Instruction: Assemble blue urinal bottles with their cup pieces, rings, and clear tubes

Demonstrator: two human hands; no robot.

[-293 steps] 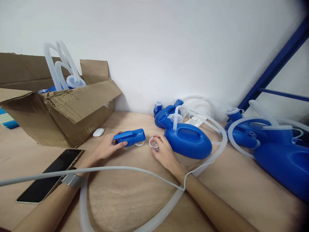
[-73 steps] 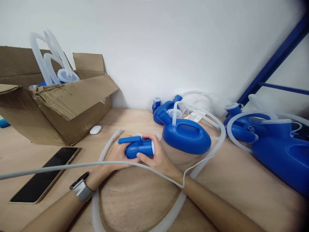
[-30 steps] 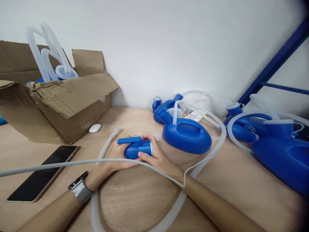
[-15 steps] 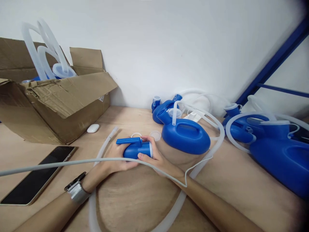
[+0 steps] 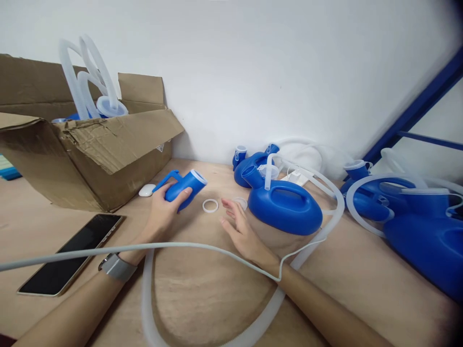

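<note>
One blue handled cup [image 5: 184,184] is grasped in the left hand [image 5: 163,208], at ten o'clock from the empty right hand [image 5: 245,234]. Rim work seems the step; lifting the white ring [image 5: 210,211] would call for a fingertip pinch.

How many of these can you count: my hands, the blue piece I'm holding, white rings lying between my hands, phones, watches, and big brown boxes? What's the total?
Hands (left hand, right hand): 2
Held blue piece: 1
White ring: 1
Phone: 1
Watch: 1
Brown box: 1
Total: 7
</note>
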